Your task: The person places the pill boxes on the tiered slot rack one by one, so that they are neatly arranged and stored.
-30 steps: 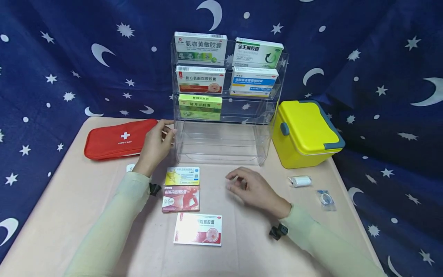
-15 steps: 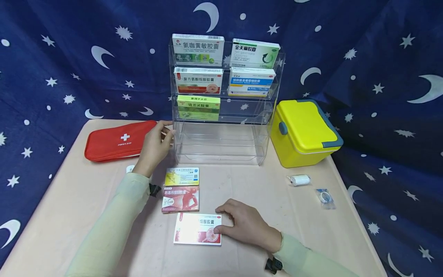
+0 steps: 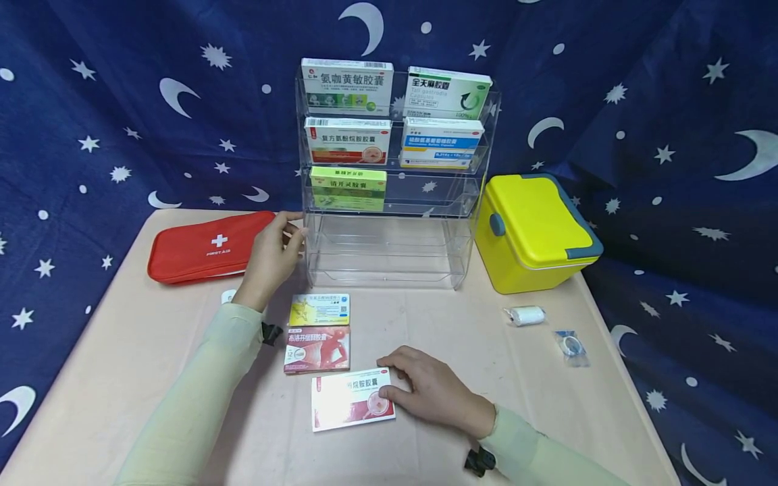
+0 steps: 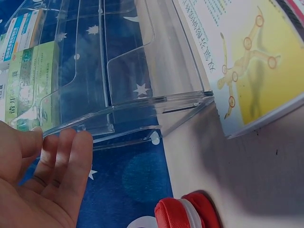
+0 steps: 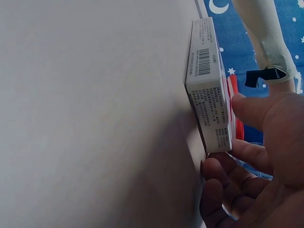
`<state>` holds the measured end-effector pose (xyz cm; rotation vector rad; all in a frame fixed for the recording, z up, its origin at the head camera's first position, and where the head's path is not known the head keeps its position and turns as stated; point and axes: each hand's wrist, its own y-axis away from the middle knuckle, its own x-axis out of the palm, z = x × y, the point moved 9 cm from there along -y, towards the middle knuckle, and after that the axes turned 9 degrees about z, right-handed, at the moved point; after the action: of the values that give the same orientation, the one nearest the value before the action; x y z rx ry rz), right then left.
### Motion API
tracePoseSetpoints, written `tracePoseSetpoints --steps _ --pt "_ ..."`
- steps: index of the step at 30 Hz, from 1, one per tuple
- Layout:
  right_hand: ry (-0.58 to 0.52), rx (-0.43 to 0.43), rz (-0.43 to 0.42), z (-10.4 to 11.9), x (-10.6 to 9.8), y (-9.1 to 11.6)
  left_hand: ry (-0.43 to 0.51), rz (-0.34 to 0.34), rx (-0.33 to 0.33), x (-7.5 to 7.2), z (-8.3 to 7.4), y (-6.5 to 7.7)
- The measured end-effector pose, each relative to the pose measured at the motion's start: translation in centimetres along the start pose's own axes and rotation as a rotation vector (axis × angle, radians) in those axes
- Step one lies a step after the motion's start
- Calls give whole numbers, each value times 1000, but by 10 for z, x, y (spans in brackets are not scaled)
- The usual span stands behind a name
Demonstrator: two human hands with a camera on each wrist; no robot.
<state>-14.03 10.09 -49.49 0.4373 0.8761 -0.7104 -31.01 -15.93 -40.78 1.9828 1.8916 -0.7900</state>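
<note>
My right hand (image 3: 434, 391) pinches the right end of a white and red medicine box (image 3: 340, 405), thumb on its printed face and fingers at its far edge. In the right wrist view the box's barcoded side (image 5: 204, 61) faces the camera, tilted close over the tabletop. My left hand (image 3: 273, 253) holds the left side edge of a clear tiered rack (image 3: 389, 277), its thumb and fingertips at the plastic in the left wrist view. Flat in front of the rack lie a yellow and white box (image 3: 321, 310) and a pink-red box (image 3: 318, 349).
Several medicine boxes stand in the rack's upper tiers, among them a green box (image 3: 348, 189). On the left lies a red first aid pouch (image 3: 200, 250). A yellow case (image 3: 535, 229) stands right of the rack, with a wrapped white roll (image 3: 526, 316) and a small clear packet (image 3: 571, 347) before it.
My right hand has come down and toward me onto the white and red box, which has turned slightly and shifted right. The left hand stays at the rack.
</note>
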Motion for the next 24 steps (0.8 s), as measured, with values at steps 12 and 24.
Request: tracePoseSetpoints --steps 12,24 --pt "-117 -47 -27 0 -1 2 4 12 -21 1 4 0" --pt "-195 -149 -149 3 -13 7 -3 13 -19 1 2 -1"
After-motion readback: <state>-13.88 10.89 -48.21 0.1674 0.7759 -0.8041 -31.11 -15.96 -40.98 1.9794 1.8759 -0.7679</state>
